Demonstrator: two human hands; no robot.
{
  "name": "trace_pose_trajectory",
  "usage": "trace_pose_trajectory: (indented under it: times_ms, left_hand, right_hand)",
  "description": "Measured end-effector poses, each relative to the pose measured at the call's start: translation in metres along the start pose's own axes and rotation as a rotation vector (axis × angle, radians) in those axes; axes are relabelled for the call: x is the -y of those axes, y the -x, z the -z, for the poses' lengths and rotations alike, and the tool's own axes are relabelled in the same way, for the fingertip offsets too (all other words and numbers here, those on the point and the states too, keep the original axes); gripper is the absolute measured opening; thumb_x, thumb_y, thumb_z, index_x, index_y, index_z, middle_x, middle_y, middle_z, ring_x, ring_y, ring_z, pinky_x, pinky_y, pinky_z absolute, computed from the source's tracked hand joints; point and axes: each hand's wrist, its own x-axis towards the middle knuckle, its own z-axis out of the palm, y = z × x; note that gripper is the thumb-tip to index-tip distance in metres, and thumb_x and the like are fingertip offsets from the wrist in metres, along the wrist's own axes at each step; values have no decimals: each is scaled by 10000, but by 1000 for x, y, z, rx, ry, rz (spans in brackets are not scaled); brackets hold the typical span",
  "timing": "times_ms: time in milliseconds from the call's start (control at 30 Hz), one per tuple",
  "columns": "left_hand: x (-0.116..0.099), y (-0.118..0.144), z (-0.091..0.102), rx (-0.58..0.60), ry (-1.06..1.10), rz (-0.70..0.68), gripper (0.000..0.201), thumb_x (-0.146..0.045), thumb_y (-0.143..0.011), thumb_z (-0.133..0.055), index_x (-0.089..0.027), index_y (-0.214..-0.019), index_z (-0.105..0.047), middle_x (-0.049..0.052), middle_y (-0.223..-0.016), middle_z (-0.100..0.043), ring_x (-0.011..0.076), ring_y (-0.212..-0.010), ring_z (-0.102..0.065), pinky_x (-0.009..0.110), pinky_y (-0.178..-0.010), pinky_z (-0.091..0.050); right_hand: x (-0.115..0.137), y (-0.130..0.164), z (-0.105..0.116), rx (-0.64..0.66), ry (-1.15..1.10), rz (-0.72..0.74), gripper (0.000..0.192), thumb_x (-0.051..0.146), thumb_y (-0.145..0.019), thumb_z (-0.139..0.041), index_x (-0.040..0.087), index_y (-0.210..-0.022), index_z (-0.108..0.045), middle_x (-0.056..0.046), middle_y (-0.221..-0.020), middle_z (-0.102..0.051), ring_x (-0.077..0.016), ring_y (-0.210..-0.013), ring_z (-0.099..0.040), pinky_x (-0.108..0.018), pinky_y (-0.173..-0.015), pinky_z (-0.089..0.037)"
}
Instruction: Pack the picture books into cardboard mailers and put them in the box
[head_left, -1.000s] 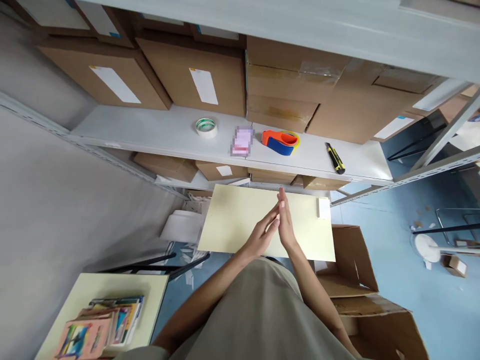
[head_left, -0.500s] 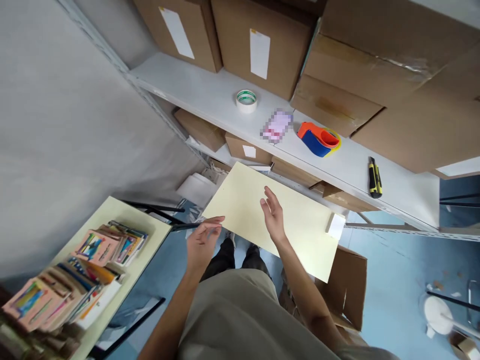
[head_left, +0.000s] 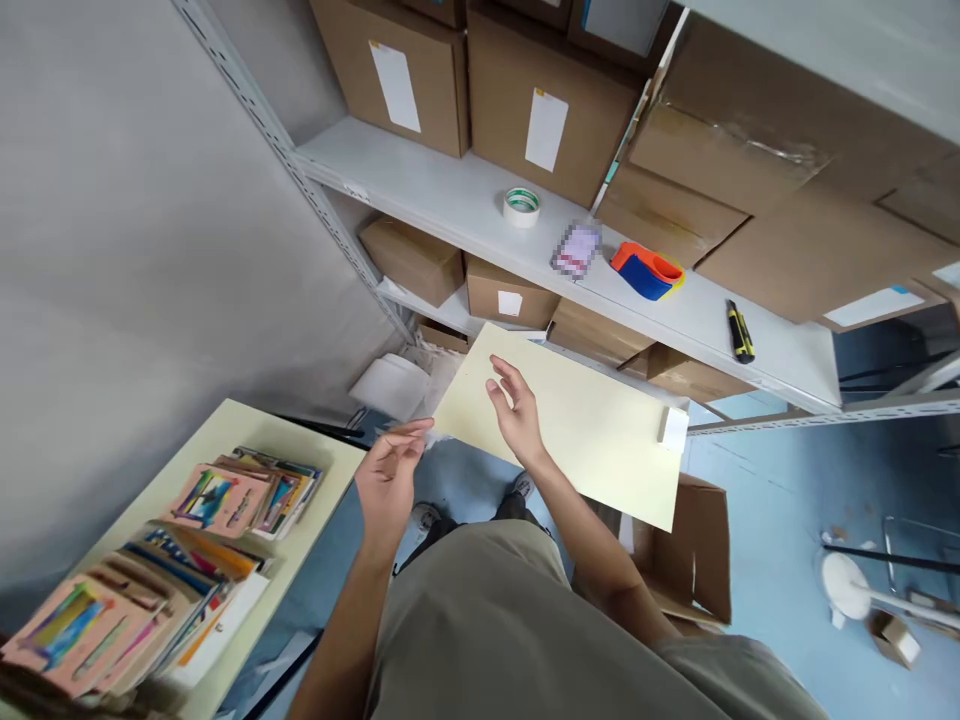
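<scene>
The left hand point(head_left: 395, 462) and right hand point(head_left: 516, 405) are both open, fingers a bit bent, with the right over a pale yellow flat table point(head_left: 592, 430) that has one small white box point(head_left: 674, 430) on its right end. Two piles of colourful paper books point(head_left: 221, 498) sit on a second pale yellow table point(head_left: 334, 465), near the left hand. One white tape roll point(head_left: 520, 215), one orange-and-blue tape holder point(head_left: 645, 275) and one black-and-yellow cutter point(head_left: 740, 334) lie on a light grey shelf point(head_left: 420, 170).
</scene>
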Motion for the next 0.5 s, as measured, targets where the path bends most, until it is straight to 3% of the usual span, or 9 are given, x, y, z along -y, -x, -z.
trace_pose_trajectory:
  times_ms: [267, 400, 500]
  left_hand:
    - [-10, -24, 73, 14, 73, -16, 219, -456, -992, -783, -243, -949, -809, 89, -1191, -883, 295, -1193, -833, 494, -1157, -624]
    - [-9, -14, 116, -34, 72, -19, 317, -543, -1015, -752, -243, -921, -791, 110, -1168, -887, 305, -1213, -832, 502, -1153, -629]
    - [2, -4, 157, -134, 115, 9, 394, -619, -1025, -754, -236, -943, -795, 127, -1164, -886, 324, -1270, -820, 517, -1170, -625]
  right_hand:
    - [20, 39, -86, 24, 32, 52, 688, 771, -1074, -591, 269, -1531, -705, -131, -1626, -708, -299, -1521, -660, -505, -1308, -517]
    - [22, 62, -132, 130, 27, 23, 677, 762, -1050, -637, 275, -1513, -719, -128, -1631, -702, -323, -1541, -637, -557, -1339, -484]
    - [15, 73, -176, 259, 34, 0, 681, 753, -1039, -663, 269, -1515, -718, -135, -1629, -699, -341, -1546, -631, -596, -1365, -447]
